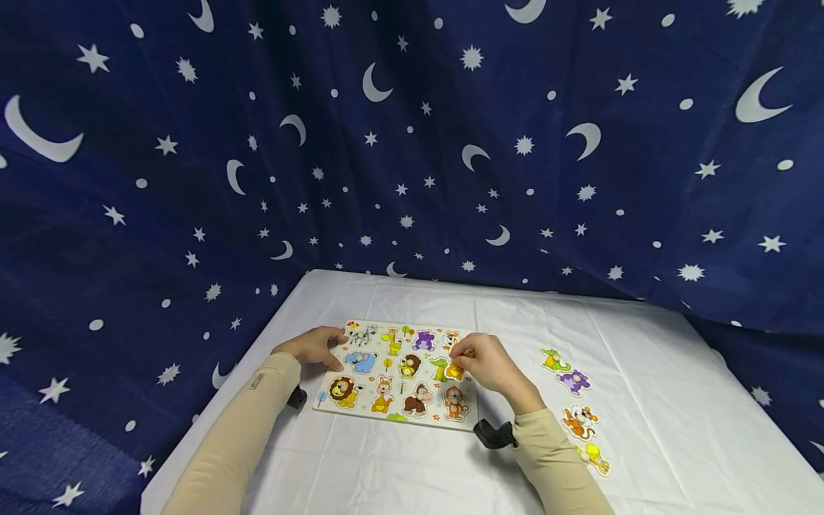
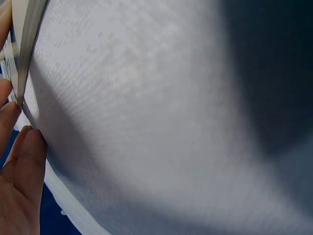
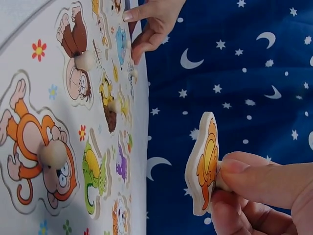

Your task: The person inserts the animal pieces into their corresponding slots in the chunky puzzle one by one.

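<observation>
A wooden animal puzzle board lies on the table, with knobbed pieces such as a monkey, a gorilla and an elephant in it. My right hand pinches an orange animal puzzle piece by its knob between thumb and fingers. This piece is tilted on edge above the board's right side, near the crocodile picture. At the board's left edge rests my left hand, its fingers spread and touching the rim. Only its fingers show in the left wrist view.
Loose pieces lie right of the board: a green crocodile, a purple hippo, a tiger and a yellow piece partly behind my right sleeve. A white cloth covers the table; a dark blue curtain hangs behind.
</observation>
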`<state>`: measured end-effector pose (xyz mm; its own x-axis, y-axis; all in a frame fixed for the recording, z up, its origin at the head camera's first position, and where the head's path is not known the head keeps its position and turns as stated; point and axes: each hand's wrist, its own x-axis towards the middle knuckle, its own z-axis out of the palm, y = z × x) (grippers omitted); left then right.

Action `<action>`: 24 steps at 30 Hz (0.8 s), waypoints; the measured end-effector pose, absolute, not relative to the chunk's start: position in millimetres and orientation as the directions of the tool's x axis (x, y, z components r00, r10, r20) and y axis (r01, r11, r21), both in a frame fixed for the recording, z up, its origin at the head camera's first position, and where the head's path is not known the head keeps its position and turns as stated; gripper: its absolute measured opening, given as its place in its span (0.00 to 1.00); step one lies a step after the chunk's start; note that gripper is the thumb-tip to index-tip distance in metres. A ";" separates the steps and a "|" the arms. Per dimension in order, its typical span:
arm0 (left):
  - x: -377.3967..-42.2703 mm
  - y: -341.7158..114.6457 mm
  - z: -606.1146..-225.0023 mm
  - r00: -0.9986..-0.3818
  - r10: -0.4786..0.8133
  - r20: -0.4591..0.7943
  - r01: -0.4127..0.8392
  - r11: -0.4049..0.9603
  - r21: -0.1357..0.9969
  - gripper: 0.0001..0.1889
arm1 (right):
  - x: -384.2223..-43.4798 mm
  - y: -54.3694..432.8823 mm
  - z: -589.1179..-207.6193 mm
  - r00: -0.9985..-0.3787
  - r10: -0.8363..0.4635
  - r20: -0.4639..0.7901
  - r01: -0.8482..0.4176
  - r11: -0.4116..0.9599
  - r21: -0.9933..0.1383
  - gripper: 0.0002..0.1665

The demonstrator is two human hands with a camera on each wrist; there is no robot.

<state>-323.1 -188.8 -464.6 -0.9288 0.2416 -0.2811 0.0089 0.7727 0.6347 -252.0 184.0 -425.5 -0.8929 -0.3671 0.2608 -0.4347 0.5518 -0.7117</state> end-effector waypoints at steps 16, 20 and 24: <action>-324.7 -190.0 -467.3 -0.932 0.234 -0.277 0.021 0.797 0.603 0.37 | -255.1 166.0 -433.8 -0.842 -0.463 0.278 -0.521 0.563 -0.641 0.05; -324.8 -190.1 -467.3 -0.931 0.240 -0.275 0.026 0.795 0.606 0.37 | -256.0 157.5 -432.5 -0.833 -0.495 0.249 -0.525 0.562 -0.639 0.07; -322.7 -189.1 -465.8 -0.932 0.240 -0.273 0.018 0.782 0.623 0.36 | -256.4 148.8 -434.1 -0.821 -0.522 0.234 -0.535 0.558 -0.634 0.07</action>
<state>-322.7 -189.1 -465.8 -0.9317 0.2396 -0.2731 0.0184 0.7819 0.6231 -256.4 148.8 -434.1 -0.8207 -0.5215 0.2335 -0.5351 0.5580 -0.6343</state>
